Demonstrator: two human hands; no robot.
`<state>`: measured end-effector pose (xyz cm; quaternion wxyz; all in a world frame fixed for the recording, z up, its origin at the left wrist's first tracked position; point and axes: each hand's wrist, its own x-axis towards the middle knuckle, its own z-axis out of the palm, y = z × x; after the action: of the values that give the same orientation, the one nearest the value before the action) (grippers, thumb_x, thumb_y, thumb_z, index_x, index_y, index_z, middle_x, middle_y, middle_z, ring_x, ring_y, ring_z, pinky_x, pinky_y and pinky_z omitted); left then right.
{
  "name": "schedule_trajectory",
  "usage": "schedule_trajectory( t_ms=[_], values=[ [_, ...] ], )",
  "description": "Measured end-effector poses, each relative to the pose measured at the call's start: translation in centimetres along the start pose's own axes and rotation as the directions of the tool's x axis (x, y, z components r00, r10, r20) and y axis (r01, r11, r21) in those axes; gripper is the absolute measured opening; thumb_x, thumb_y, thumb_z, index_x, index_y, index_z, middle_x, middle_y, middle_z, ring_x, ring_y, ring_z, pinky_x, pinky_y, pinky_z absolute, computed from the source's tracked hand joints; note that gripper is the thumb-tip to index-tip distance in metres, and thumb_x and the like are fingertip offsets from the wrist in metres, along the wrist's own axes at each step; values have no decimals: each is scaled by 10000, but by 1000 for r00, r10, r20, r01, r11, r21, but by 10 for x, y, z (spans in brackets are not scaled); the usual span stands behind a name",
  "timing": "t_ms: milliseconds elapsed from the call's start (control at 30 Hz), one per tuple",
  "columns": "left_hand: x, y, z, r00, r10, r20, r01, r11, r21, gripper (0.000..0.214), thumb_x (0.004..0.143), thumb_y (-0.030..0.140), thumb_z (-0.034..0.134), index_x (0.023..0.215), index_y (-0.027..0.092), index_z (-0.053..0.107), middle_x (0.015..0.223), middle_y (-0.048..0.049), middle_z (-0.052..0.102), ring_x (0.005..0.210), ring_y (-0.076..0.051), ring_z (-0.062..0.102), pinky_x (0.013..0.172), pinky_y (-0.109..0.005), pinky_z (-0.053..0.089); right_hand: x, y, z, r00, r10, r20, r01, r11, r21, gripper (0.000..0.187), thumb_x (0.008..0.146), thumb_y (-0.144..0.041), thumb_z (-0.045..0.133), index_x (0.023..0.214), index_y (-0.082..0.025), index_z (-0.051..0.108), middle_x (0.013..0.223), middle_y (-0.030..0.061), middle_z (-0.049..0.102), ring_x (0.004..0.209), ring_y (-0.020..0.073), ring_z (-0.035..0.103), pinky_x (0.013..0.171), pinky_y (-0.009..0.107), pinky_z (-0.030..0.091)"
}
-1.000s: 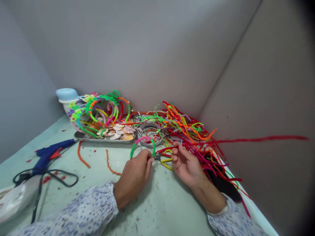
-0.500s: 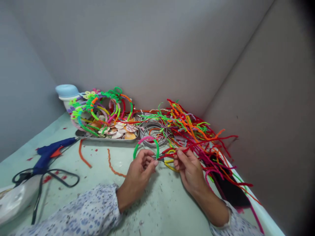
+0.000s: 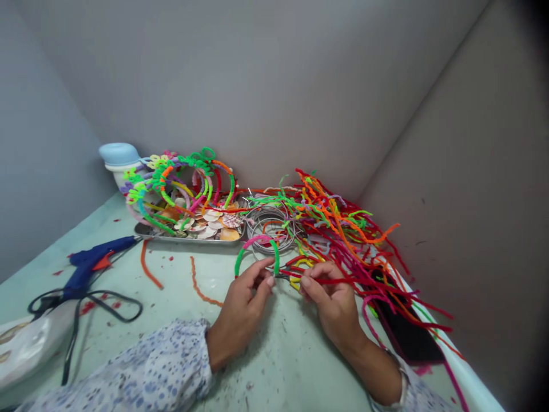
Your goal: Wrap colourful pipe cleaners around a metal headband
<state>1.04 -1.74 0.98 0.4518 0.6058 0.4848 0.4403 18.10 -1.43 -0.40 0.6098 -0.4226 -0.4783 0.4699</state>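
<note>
My left hand (image 3: 242, 309) pinches the lower right end of a small hoop (image 3: 275, 256) wrapped in green and pink fuzzy stem, held upright above the table. Between the fingers of my right hand (image 3: 334, 306) is a red pipe cleaner (image 3: 347, 281). One end of it meets the hoop by my left fingertips, and the rest trails off to the right. Just behind the hands lie tools with yellow and red handles (image 3: 295, 282), partly hidden by the fingers and the stem. A coil of silver wire (image 3: 266, 220) rests behind the hoop.
A metal tray (image 3: 193, 241) holds shells and several finished fuzzy hoops (image 3: 165, 189). Loose pipe cleaners (image 3: 330, 209) are heaped at right, partly over a dark flat object (image 3: 407, 329). At left are a blue glue gun (image 3: 88, 269) with its cord, a bottle (image 3: 120, 155) and a plastic bag (image 3: 40, 349).
My right hand has turned and dropped slightly, with the red pipe cleaner now stretched nearly level across the fingers. My left hand keeps its pinch on the hoop. The view has shifted a little.
</note>
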Motion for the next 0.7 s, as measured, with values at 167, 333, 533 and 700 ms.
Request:
schedule_trajectory(
  t_ms=[167,333,533,700],
  values=[
    [2,-2,0,1000,-6,8,7,1000,-16,390,906,335,480,1272,198,492,859,-19,567,763,-150,544,695,-261,432,-2,-2,1,997,-57,46,58,998,-33,150,777,-263,689,778,-224,545,719,-34,562,583,107,547,545,227,449],
    [4,-2,0,1000,-25,15,24,999,23,342,893,353,495,1186,184,543,814,-10,565,698,-134,525,630,-245,419,-3,3,-4,991,-95,93,102,992,-74,133,807,-255,661,808,-223,531,744,-27,552,607,108,544,556,226,451],
    [4,-2,0,999,7,44,-11,995,102,222,880,312,499,997,168,622,737,0,570,668,-133,500,600,-232,395,-5,8,-6,982,-113,153,139,976,-169,113,821,-257,639,874,-231,543,777,-16,571,656,119,577,581,226,480],
    [3,0,0,993,88,73,-99,981,169,171,891,253,478,913,164,622,791,-16,600,726,-145,526,658,-250,408,-5,6,-2,962,-154,226,220,926,-306,159,801,-240,649,946,-230,585,854,12,626,750,148,630,621,234,520]
  ],
)
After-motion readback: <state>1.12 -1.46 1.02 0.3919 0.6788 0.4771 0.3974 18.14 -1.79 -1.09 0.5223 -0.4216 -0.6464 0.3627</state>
